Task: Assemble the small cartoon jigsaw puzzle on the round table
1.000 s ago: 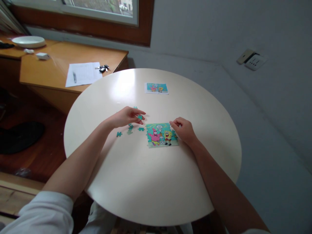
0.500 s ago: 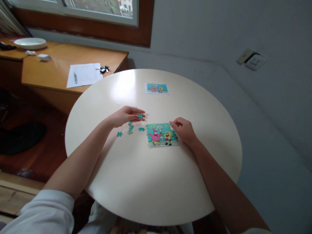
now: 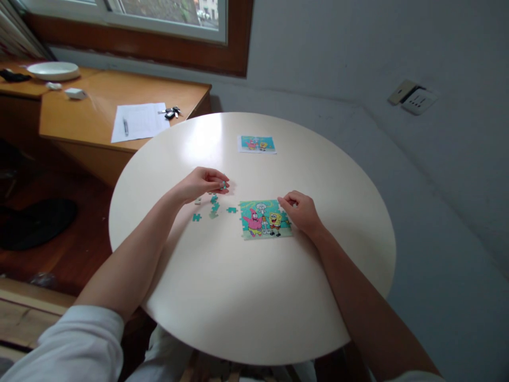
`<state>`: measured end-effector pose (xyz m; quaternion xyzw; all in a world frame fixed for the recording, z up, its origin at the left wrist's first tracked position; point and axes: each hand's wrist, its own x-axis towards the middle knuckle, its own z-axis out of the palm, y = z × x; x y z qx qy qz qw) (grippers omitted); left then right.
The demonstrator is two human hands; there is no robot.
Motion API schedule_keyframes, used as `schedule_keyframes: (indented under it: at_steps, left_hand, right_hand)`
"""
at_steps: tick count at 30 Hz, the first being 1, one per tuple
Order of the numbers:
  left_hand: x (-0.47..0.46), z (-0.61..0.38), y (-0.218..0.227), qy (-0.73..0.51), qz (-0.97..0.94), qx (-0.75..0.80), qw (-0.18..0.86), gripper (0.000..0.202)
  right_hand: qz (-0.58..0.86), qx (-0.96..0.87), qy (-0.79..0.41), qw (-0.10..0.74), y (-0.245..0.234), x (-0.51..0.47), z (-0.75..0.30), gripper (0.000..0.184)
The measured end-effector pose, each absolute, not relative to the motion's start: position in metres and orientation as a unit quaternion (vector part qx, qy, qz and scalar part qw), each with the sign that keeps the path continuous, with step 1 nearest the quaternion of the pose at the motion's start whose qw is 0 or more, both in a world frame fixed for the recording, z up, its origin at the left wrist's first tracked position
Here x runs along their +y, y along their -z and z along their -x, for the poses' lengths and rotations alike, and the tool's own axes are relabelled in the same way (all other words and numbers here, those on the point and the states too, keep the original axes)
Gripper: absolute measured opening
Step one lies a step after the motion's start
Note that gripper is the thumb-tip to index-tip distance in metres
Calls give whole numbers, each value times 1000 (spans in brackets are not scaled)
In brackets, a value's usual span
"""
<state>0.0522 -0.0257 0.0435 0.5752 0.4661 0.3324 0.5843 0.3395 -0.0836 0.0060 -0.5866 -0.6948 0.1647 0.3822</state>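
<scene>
Between the fingertips of my left hand (image 3: 207,181) is a small teal puzzle piece (image 3: 224,185), held above the table. Several loose puzzle pieces (image 3: 214,207) lie below and in front of that hand, one of them close to the left edge of the joined jigsaw puzzle (image 3: 260,225). The joined part shows a pink starfish, a squid figure and a yellow sponge character. My right hand (image 3: 299,208) rests at its right edge with curled fingers, thumb and forefinger by the upper right corner. What those fingers hold, if anything, is hidden.
A printed reference picture (image 3: 257,144) lies farther back on the round white table (image 3: 254,302). Behind at the left, a wooden desk (image 3: 95,119) bears a sheet of paper (image 3: 145,124) with a pen, keys (image 3: 172,112) and a white plate (image 3: 53,70). A wall stands to the right.
My left hand has drawn slightly back to the left with the puzzle piece, now turned more edge-on in the fingers. My right hand stays at the puzzle's right edge.
</scene>
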Motion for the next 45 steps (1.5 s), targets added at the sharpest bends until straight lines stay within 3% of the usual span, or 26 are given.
schedule_keyframes:
  at_steps: [11, 23, 27, 32, 35, 41, 45]
  left_hand:
    - [-15, -38, -51, -481, -504, 544, 467, 12]
    - [-14, -35, -56, -496, -490, 577, 426, 6]
    - [-10, -34, -52, -497, -479, 598, 407, 7]
    - [-8, -32, -48, -508, -440, 613, 416, 10]
    - [-7, -32, -48, -506, -421, 618, 429, 11]
    - [-11, -34, -51, -471, -448, 643, 405, 23]
    - [-15, -34, -48, -421, -520, 667, 328, 32]
  right_hand:
    - [588, -695, -167, 378, -6, -84, -339, 29]
    - [587, -692, -175, 382, -7, -84, -338, 29]
    - [596, -632, -190, 457, -9, -86, -336, 27]
    - [594, -510, -189, 593, -11, -84, -342, 50]
    - [555, -445, -238, 661, -12, -79, -346, 53]
    - [538, -420, -286, 673, -13, -77, -341, 52]
    - [541, -433, -291, 659, -11, -76, -341, 48]
